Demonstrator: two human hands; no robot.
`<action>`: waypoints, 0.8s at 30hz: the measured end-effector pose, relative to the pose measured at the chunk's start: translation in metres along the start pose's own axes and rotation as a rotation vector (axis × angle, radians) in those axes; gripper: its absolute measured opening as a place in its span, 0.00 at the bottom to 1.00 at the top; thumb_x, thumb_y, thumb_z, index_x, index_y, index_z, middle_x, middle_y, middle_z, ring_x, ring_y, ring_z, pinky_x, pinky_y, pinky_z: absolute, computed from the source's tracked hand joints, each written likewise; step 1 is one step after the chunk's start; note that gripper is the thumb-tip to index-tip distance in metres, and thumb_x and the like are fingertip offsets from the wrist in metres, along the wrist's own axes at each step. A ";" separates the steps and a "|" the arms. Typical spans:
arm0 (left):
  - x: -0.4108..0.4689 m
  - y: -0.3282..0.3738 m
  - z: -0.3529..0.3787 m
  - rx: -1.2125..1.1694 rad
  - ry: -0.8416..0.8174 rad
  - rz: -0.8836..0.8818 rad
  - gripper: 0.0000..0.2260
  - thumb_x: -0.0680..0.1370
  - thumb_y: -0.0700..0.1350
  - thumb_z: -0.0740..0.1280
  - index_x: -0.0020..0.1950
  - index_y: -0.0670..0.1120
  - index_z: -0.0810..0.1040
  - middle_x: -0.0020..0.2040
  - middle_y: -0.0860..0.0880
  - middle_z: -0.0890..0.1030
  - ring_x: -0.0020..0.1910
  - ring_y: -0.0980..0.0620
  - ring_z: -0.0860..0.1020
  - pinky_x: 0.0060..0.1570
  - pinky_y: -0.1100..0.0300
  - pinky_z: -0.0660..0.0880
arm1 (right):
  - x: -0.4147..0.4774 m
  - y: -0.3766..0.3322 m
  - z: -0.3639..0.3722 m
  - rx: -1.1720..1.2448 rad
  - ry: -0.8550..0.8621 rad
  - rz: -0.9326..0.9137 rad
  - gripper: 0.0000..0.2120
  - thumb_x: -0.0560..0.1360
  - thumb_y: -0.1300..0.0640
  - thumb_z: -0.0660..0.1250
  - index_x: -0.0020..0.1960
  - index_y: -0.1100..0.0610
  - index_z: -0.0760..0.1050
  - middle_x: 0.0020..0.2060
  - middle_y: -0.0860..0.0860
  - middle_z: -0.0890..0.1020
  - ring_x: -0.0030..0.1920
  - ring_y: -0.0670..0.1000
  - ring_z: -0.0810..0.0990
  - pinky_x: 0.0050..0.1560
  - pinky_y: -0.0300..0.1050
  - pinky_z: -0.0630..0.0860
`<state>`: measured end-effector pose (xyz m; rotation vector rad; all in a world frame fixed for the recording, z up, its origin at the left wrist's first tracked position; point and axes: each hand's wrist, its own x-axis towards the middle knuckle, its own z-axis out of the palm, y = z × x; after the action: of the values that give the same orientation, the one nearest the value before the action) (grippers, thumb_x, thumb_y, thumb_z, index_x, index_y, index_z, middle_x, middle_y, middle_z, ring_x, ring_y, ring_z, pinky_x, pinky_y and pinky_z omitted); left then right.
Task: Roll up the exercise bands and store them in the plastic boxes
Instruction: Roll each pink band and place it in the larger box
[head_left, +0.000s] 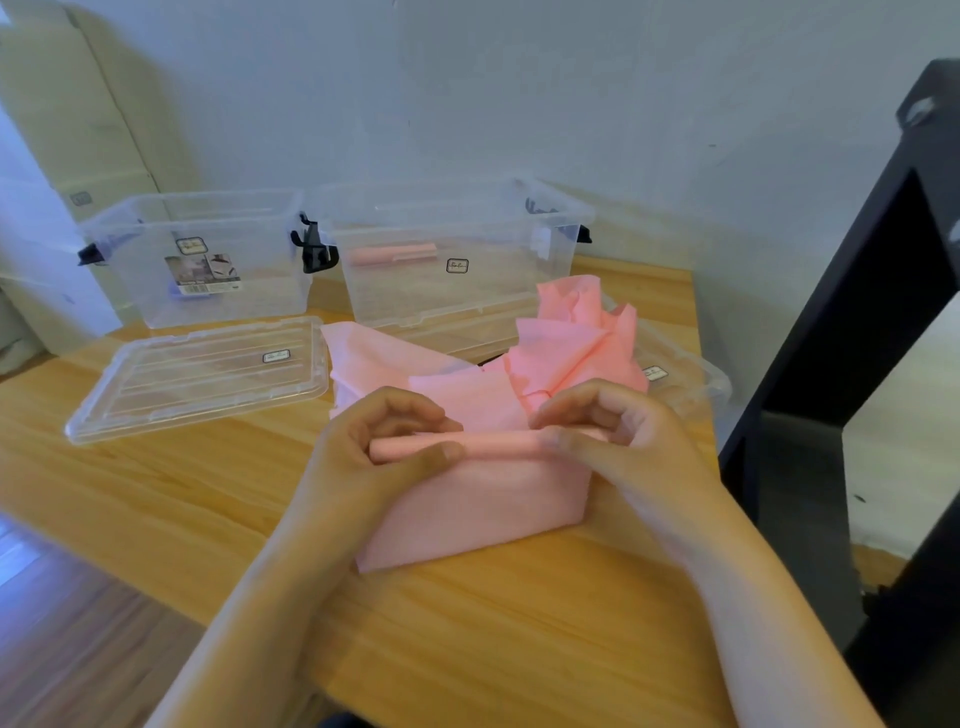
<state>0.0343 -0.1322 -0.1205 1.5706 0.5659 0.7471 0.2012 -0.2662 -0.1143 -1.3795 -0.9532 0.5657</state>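
Observation:
A pink exercise band (483, 499) lies flat on the wooden table (156, 493), its far end turned into a thin roll (493, 444). My left hand (374, 441) pinches the roll's left end between thumb and curled fingers. My right hand (613, 431) pinches the right end the same way. More pink bands (566, 348) lie crumpled in a heap just behind the roll. Two clear plastic boxes stand at the back: the left box (197, 254) holds a printed label card, and the right box (452, 249) holds one rolled pink band (392, 254).
A clear lid (197, 374) lies flat on the table at left, in front of the left box. A second clear lid (685, 379) sits at right, partly under the pink heap. A black frame (883, 312) rises beside the table's right edge. White wall behind.

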 end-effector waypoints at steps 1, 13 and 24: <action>0.000 0.001 -0.001 -0.001 0.005 0.030 0.13 0.64 0.40 0.80 0.43 0.51 0.81 0.46 0.49 0.86 0.48 0.56 0.82 0.47 0.67 0.76 | 0.000 0.000 -0.001 0.018 0.006 0.019 0.06 0.70 0.65 0.72 0.46 0.59 0.81 0.41 0.48 0.84 0.45 0.43 0.80 0.46 0.31 0.73; 0.001 -0.002 0.002 0.001 -0.040 -0.062 0.09 0.67 0.48 0.76 0.45 0.51 0.82 0.41 0.52 0.83 0.40 0.57 0.78 0.43 0.59 0.69 | -0.001 -0.005 0.000 0.075 0.033 -0.030 0.10 0.70 0.70 0.71 0.45 0.57 0.80 0.46 0.52 0.85 0.49 0.47 0.82 0.50 0.35 0.76; 0.000 0.002 -0.001 -0.037 0.032 0.057 0.12 0.64 0.41 0.78 0.44 0.47 0.80 0.43 0.52 0.85 0.45 0.59 0.80 0.45 0.68 0.75 | 0.000 -0.003 -0.001 0.001 0.007 0.046 0.07 0.69 0.63 0.73 0.46 0.57 0.82 0.40 0.45 0.84 0.45 0.40 0.81 0.43 0.29 0.72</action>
<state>0.0332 -0.1324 -0.1181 1.5479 0.5293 0.8226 0.2015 -0.2675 -0.1110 -1.4047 -0.9175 0.5960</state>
